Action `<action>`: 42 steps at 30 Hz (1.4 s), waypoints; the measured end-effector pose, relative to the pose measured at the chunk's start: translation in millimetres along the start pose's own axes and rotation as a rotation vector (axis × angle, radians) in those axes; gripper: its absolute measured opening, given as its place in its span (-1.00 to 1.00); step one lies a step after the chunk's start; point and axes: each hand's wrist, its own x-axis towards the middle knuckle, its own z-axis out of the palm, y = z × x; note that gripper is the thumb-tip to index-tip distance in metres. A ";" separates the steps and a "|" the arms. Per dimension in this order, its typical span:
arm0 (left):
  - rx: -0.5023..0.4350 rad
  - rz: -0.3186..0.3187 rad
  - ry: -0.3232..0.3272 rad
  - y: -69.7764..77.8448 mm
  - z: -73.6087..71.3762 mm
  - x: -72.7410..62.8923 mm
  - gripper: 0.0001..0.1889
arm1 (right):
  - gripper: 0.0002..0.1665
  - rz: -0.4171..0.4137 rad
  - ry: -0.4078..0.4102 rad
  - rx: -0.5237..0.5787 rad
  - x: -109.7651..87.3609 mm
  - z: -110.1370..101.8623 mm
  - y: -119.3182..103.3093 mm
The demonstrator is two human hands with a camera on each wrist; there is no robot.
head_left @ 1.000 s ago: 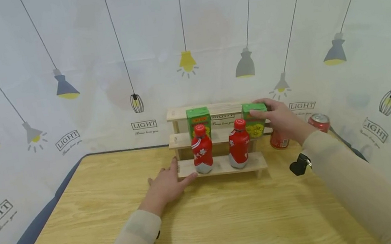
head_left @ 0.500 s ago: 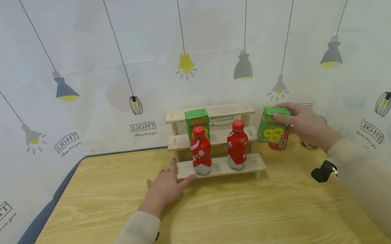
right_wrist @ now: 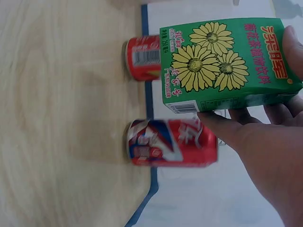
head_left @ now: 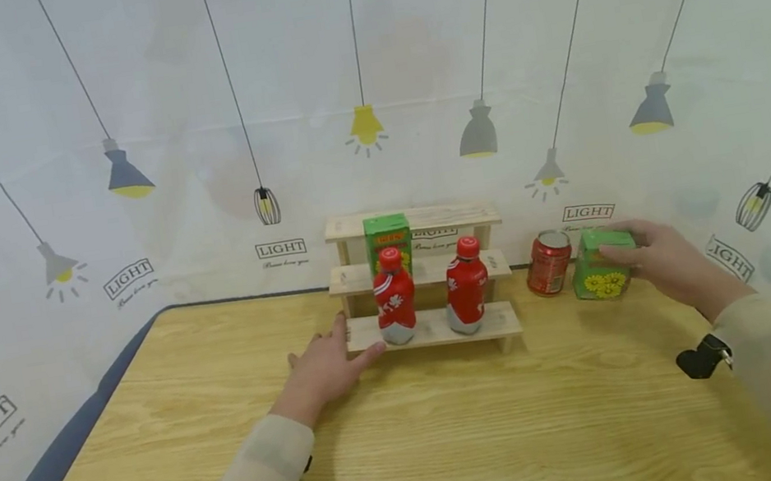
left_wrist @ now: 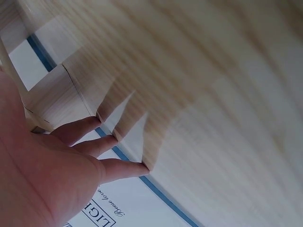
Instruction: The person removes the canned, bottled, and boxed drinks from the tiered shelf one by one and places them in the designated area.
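Note:
My right hand (head_left: 673,260) grips a green drink carton (head_left: 602,265) printed with yellow flowers, its fingers and thumb on the upper part. In the right wrist view the carton (right_wrist: 222,64) overlaps one red can (right_wrist: 142,57), and a second red can (right_wrist: 173,143) stands beside it. My left hand (head_left: 325,370) is at the left end of a three-tier wooden rack (head_left: 435,324), fingers spread. Its fingertips touch the tabletop in the left wrist view, and the thumb reaches the rack's lowest tier.
Two red bottles (head_left: 395,297) (head_left: 466,286) stand on the lowest tier. Behind the left one, another green carton (head_left: 388,233) stands on the middle tier. A red can (head_left: 548,262) is on the table right of the rack. A printed wall cloth (head_left: 197,177) borders the wooden table (head_left: 459,429).
My right hand has carried the green carton off the rack's right side, rightward and lower, past the first red can, which now shows fully. The left hand has stayed in place.

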 end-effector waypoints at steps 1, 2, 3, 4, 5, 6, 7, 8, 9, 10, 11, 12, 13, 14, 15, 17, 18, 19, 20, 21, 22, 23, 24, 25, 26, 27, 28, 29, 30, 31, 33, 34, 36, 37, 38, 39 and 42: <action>-0.001 -0.002 -0.002 0.0 -0.3 -0.2 0.32 | -0.08 0.010 -0.009 0.014 -1.5 -0.9 4.8; -0.001 -0.003 -0.003 0.2 -0.5 -0.2 0.32 | -0.07 0.016 -0.014 0.025 -3.1 -1.6 10.0; -0.001 -0.005 -0.005 0.2 -0.5 -0.4 0.32 | -0.07 0.021 -0.019 0.039 -4.7 -1.9 15.0; 0.000 -0.005 -0.007 0.1 -0.4 -0.3 0.32 | -0.07 0.030 -0.020 0.039 -6.4 -2.5 20.4; 0.005 -0.004 -0.009 -0.2 0.3 0.2 0.32 | -0.09 0.037 -0.019 0.040 -8.0 -3.3 26.2; 0.010 -0.001 -0.010 -0.2 0.8 0.5 0.32 | -0.10 0.043 -0.019 0.046 -9.6 -3.9 31.9; 0.012 0.000 -0.011 -0.2 1.1 0.7 0.32 | -0.12 0.045 -0.019 0.057 -11.3 -4.5 37.7; 0.015 0.002 -0.011 -0.2 1.5 1.0 0.33 | -0.13 0.047 -0.016 0.064 -12.8 -5.0 43.2; 0.013 0.002 -0.010 -0.2 1.7 1.3 0.33 | -0.13 0.052 -0.013 0.058 -14.0 -5.4 48.3; 0.012 0.003 -0.007 0.0 1.8 1.5 0.33 | -0.12 0.057 -0.011 0.050 -15.2 -5.8 53.2; 0.012 0.004 -0.003 0.1 2.0 2.0 0.33 | -0.10 0.061 -0.008 0.043 -16.3 -5.9 57.5; 0.009 0.004 0.000 0.5 1.8 2.1 0.32 | -0.07 0.069 -0.005 0.042 -17.6 -5.6 61.0; 0.007 0.003 0.002 0.7 1.9 2.5 0.33 | -0.05 0.073 -0.003 0.026 -18.5 -5.8 64.8; 0.004 0.004 0.004 0.7 2.1 3.0 0.33 | -0.03 0.078 0.000 0.006 -19.6 -5.9 67.5; 0.004 0.005 0.005 0.6 2.2 3.6 0.32 | -0.02 0.082 0.002 -0.003 -20.8 -5.8 69.7; 0.006 0.007 0.008 0.5 2.7 4.5 0.33 | -0.02 0.088 0.010 -0.012 -22.3 -5.9 74.3; 0.005 0.007 0.008 0.4 2.8 4.5 0.33 | -0.03 0.085 0.014 -0.008 -22.7 -6.1 76.9; 0.007 0.007 0.007 0.3 2.8 4.6 0.33 | -0.05 0.082 0.018 0.000 -22.9 -6.6 79.7; 0.008 0.007 0.007 0.2 2.6 4.6 0.34 | -0.06 0.078 0.021 0.025 -23.1 -7.0 82.3; 0.008 0.007 0.008 0.4 2.1 4.3 0.34 | -0.07 0.075 0.025 0.059 -22.7 -7.4 85.4; 0.008 0.007 0.008 0.9 1.4 4.0 0.34 | -0.11 0.070 0.029 0.089 -22.0 -8.0 88.7; 0.008 0.007 0.008 1.3 0.6 3.8 0.35 | -0.15 0.064 0.029 0.131 -21.4 -8.8 91.5; 0.007 0.006 0.007 1.7 -0.3 3.5 0.35 | -0.20 0.056 0.028 0.165 -20.7 -9.8 94.3; 0.007 0.005 0.007 2.3 -1.3 3.3 0.35 | -0.25 0.049 0.028 0.199 -19.7 -10.6 96.3; 0.005 0.005 0.007 2.8 -2.3 3.0 0.34 | -0.30 0.041 0.026 0.228 -18.8 -11.5 97.8; 0.002 0.003 0.006 3.2 -3.2 2.7 0.34 | -0.33 0.036 0.030 0.237 -17.7 -12.2 98.8; 0.002 0.002 0.006 3.4 -3.8 2.6 0.34 | -0.33 0.033 0.032 0.240 -16.7 -12.9 99.4; -0.001 0.001 0.005 3.6 -4.2 2.5 0.34 | -0.32 0.032 0.032 0.234 -15.9 -13.5 99.4; -0.002 0.000 0.003 3.6 -4.5 2.3 0.33 | -0.29 0.035 0.032 0.234 -15.1 -14.0 99.4; -0.001 0.000 0.002 3.3 -4.5 2.3 0.34 | -0.24 0.040 0.032 0.231 -14.5 -14.5 99.2; -0.001 -0.002 -0.002 2.6 -3.9 2.2 0.33 | -0.14 0.054 0.036 0.216 -13.8 -15.3 98.9; 0.000 -0.002 -0.002 2.0 -3.4 2.1 0.34 | -0.10 0.062 0.033 0.216 -14.1 -15.6 98.5; 0.000 -0.002 -0.001 1.3 -2.2 1.7 0.34 | -0.03 0.081 0.036 0.211 -14.6 -16.8 98.9; 0.001 -0.001 0.000 1.1 -1.5 1.4 0.34 | 0.00 0.092 0.040 0.203 -15.2 -17.4 99.3; -0.002 -0.001 0.001 0.8 -0.9 1.2 0.33 | 0.02 0.106 0.045 0.201 -16.0 -17.7 99.1; -0.003 0.000 0.002 0.6 -0.3 0.9 0.33 | 0.04 0.116 0.046 0.192 -17.1 -18.0 99.2; -0.005 0.001 0.003 0.3 1.2 0.6 0.32 | 0.08 0.142 0.045 0.178 -19.7 -18.6 100.0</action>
